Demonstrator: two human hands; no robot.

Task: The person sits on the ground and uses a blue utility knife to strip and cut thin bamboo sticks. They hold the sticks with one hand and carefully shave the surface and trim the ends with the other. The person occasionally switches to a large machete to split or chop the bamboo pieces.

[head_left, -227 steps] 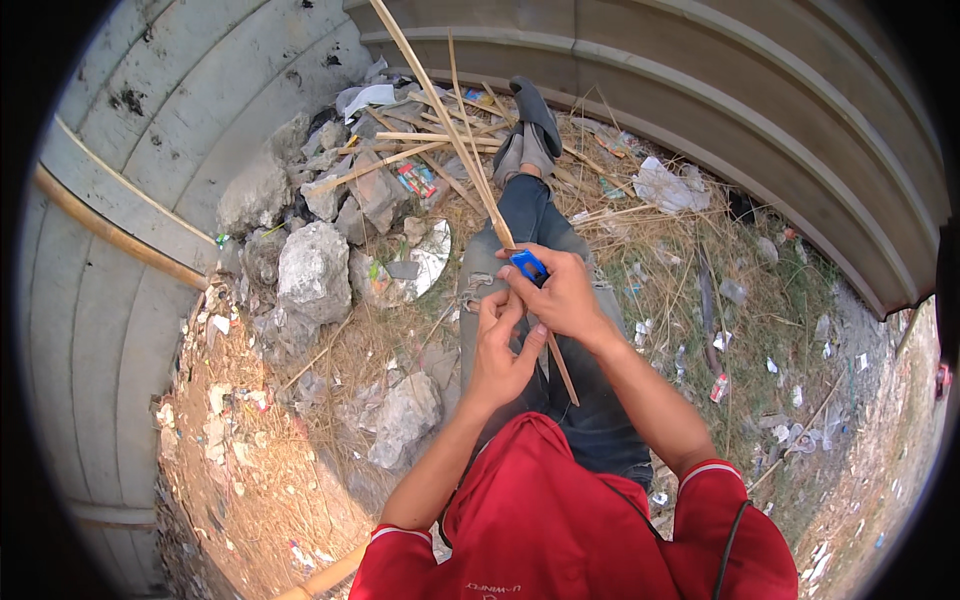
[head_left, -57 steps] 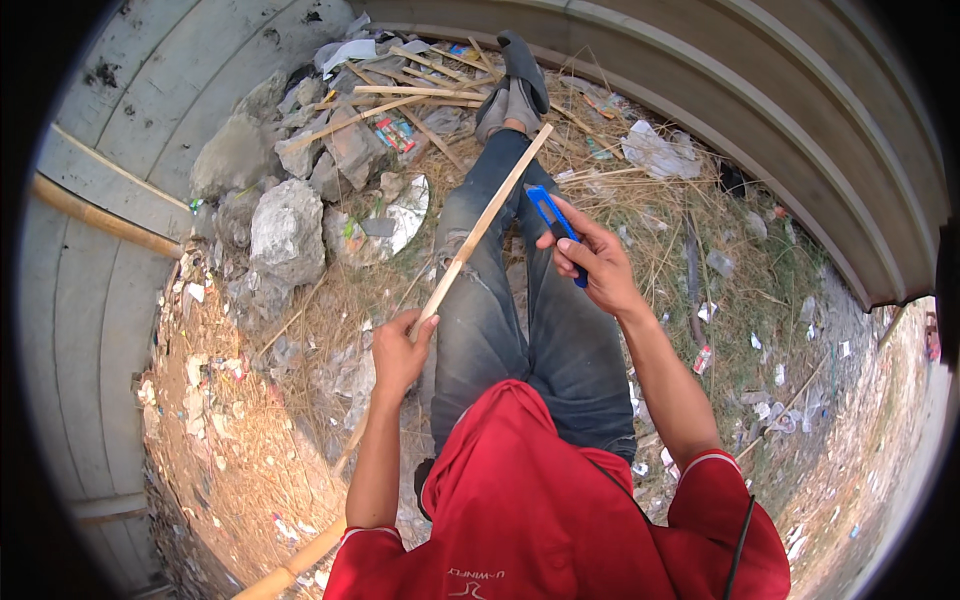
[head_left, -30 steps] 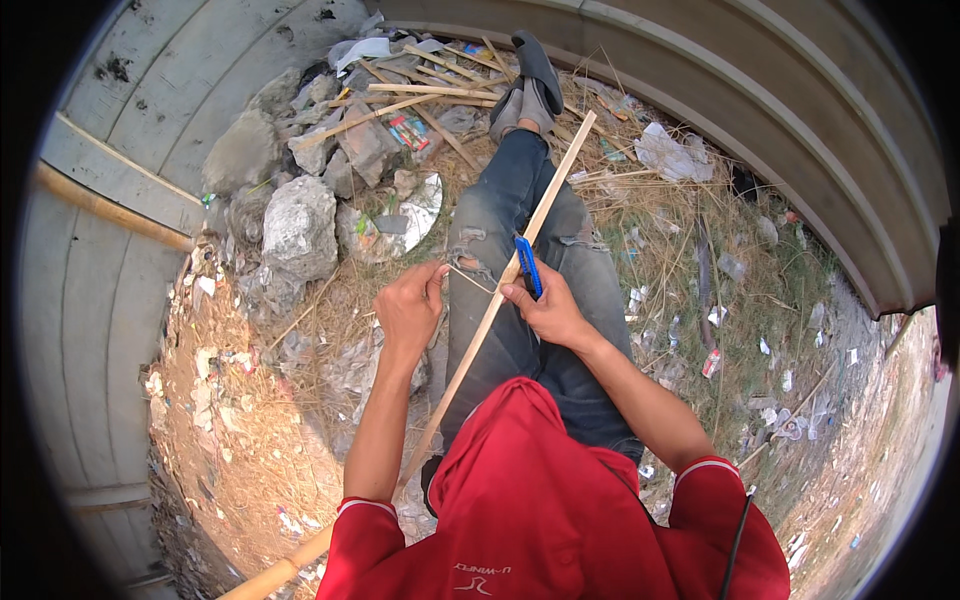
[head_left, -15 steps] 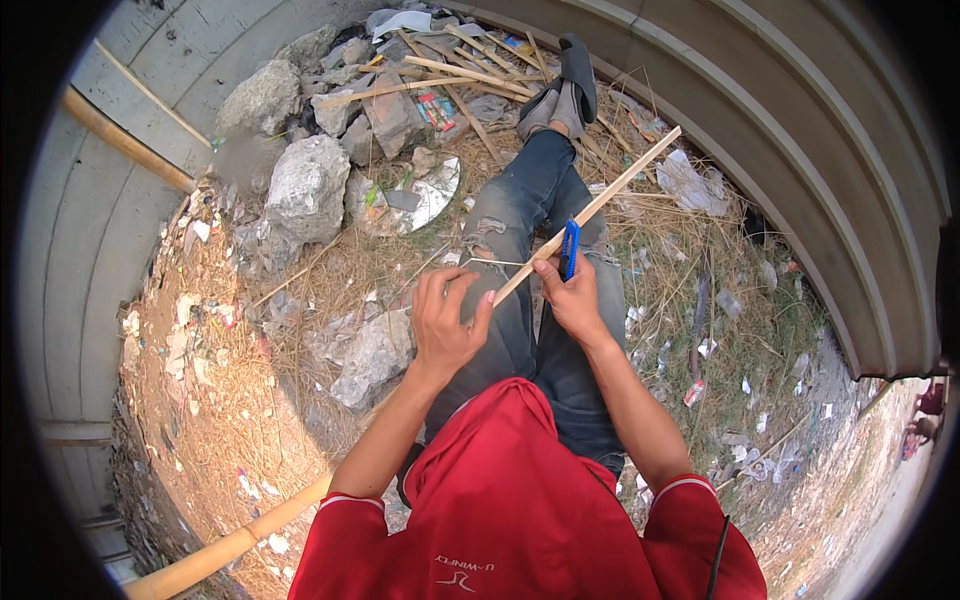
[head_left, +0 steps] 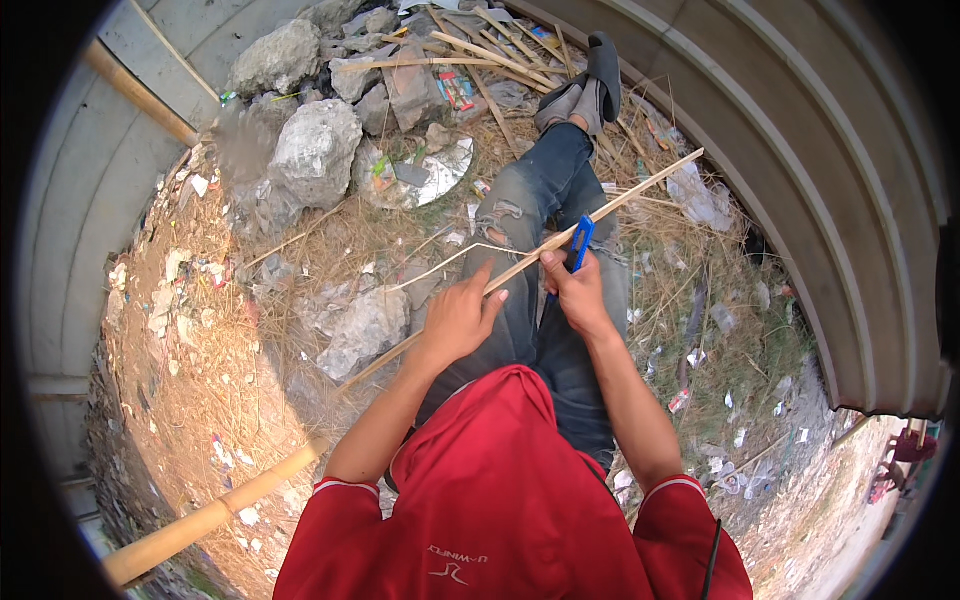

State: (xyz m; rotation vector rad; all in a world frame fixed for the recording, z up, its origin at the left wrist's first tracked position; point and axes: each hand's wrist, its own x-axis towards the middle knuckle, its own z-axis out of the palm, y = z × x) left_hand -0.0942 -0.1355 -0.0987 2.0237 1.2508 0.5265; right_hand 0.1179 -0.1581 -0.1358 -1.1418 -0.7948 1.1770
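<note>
A long pale bamboo strip lies slantwise over my jeans, from the upper right down past my left wrist. My right hand is closed round a blue utility knife, its thumb against the strip; the blade's edge is hidden. From the strip near that thumb, a thin sliver peels away, bends and trails left. My left hand holds the strip lower down between thumb and fingers, with the index finger stretched along it.
My crossed legs stretch ahead over littered dry grass. Rocks and a pile of bamboo strips lie at the far side. A bamboo pole is at lower left. Ribbed metal sheeting curves along the right.
The sliver has grown longer and now reaches farther left. My left hand has turned and shifted right along the strip. The whole view has shifted slightly.
</note>
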